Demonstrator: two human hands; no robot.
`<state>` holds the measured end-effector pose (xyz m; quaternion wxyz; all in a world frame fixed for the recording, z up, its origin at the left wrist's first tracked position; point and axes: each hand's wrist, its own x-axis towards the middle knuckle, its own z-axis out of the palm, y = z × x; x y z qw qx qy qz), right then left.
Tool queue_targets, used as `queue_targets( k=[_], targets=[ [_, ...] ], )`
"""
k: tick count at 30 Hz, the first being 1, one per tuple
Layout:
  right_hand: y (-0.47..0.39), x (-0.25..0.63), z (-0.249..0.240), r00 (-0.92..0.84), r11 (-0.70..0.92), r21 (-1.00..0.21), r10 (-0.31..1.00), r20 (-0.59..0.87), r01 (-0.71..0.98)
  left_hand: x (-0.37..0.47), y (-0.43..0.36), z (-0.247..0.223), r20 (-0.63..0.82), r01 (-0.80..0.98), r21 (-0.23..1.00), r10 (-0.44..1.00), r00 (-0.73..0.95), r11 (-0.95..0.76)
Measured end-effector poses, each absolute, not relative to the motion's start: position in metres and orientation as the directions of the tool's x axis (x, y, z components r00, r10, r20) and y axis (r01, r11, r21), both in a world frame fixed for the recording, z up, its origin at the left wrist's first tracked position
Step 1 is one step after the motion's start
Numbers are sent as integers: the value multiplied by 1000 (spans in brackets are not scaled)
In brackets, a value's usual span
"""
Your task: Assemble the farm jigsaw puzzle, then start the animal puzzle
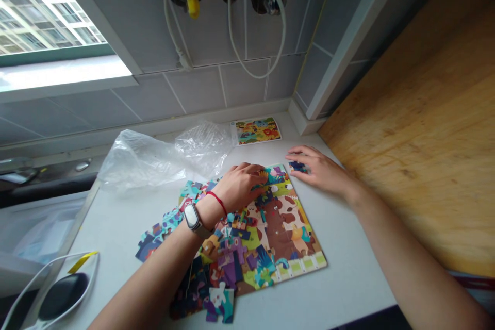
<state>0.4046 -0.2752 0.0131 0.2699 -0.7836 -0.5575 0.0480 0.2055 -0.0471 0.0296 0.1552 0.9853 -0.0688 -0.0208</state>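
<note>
A jigsaw puzzle board (280,221) lies on the white counter, its right part showing a brown animal picture. Loose puzzle pieces (232,258) are heaped over its left part and spill onto the counter. My left hand (243,183), with a watch and a red string at the wrist, rests over the board's upper part, fingers curled at the pieces; what they grip is too small to tell. Beyond the board's upper right corner, my right hand (315,167) has thumb and fingers apart around dark blue pieces (297,166) on the counter.
Crumpled clear plastic (150,157) and a picture card (258,131) lie behind the board. A wooden panel (417,113) stands at the right. At the lower left are a black oval device (64,296) and a white cable. Hoses hang on the tiled wall.
</note>
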Motion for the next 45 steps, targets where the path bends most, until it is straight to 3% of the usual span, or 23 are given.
queue_targets(
  k=[8,13,19,26,32,35,41,45],
  targets=[
    [-262,384,13,318,-190,-469,924,212,863,202,-54,34,-60,-109,304,-134,989,-946],
    [-261,382,12,299,-166,-492,932,204,854,202,-35,46,-131,-81,376,-140,982,-923],
    [-259,385,9,300,-167,-520,936,183,838,189,4,70,3,12,407,14,1000,-913],
    [-264,388,9,306,-177,-505,934,186,845,175,5,94,-30,39,499,28,999,-866],
    [-257,368,17,311,-46,-523,847,431,851,154,15,132,181,180,427,279,943,-886],
    [-250,353,15,259,40,-521,834,487,853,140,18,147,218,206,410,315,924,-889],
    [-238,326,14,101,197,-524,868,486,829,134,12,148,106,167,385,223,969,-908],
    [-227,284,27,70,250,-592,883,463,766,141,5,138,25,174,318,192,981,-932]
  ],
)
